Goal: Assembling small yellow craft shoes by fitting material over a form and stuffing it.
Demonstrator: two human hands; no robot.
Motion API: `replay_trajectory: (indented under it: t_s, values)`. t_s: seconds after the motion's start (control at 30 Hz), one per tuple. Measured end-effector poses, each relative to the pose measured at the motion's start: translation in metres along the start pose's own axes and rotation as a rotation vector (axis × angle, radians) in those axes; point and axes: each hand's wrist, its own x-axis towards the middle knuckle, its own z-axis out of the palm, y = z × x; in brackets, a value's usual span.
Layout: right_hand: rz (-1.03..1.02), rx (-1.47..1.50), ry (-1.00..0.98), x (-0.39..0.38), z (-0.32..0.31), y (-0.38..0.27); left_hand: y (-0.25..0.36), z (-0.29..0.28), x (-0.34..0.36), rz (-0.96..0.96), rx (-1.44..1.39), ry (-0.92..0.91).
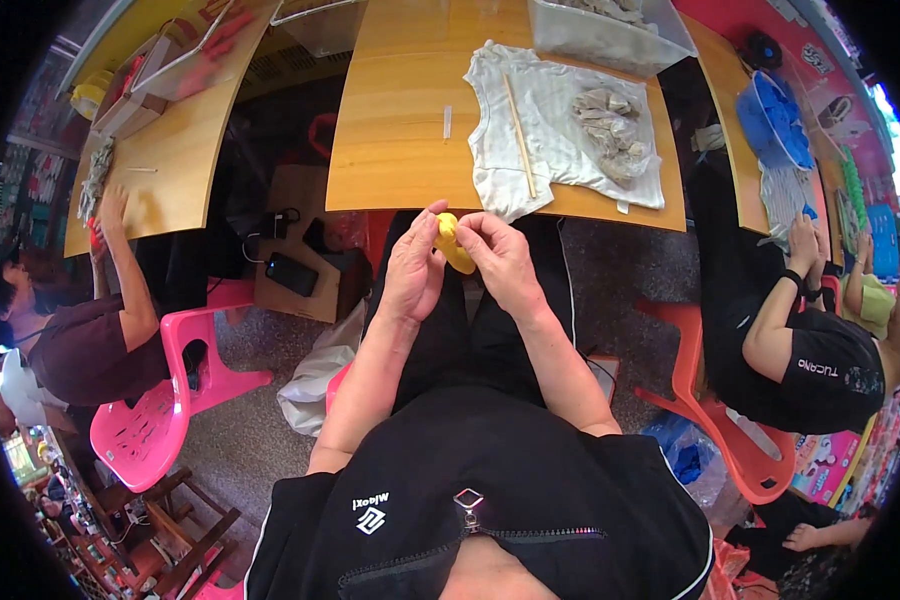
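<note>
Just off the table's near edge, a small yellow, soft-looking curved piece [458, 256] is held between my two hands over my lap. The fingers of my left hand [413, 268] close on its left side and upper end. From the other side my right hand [500, 265] pinches the same piece near its top with thumb and fingertips. Its exact kind cannot be made out. Beyond my hands, a white cloth [490, 130] lies on the table with a thin wooden stick [519, 135] across it. A heap of greyish-beige pieces [610, 130] rests on the cloth's right part.
The wooden table [390, 110] carries a small clear strip [447, 122] and a translucent bin [610, 40] at the back. A person works at each side table. A pink chair [140, 430] stands left, an orange chair [685, 400] right; a white bag [315, 390] lies on the floor.
</note>
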Motion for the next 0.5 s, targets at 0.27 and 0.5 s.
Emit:
replay_trajectory:
  t_s: [0.27, 0.5]
  values:
    - [0.155, 0.249, -0.088, 0.0, 0.003, 0.011, -0.001, 0.003, -0.009, -0.122, -0.055, -0.204]
    - [-0.262, -0.344, -0.071, 0.002, 0.003, 0.025, -0.006, -0.011, -0.013, -0.132, 0.344, -0.234]
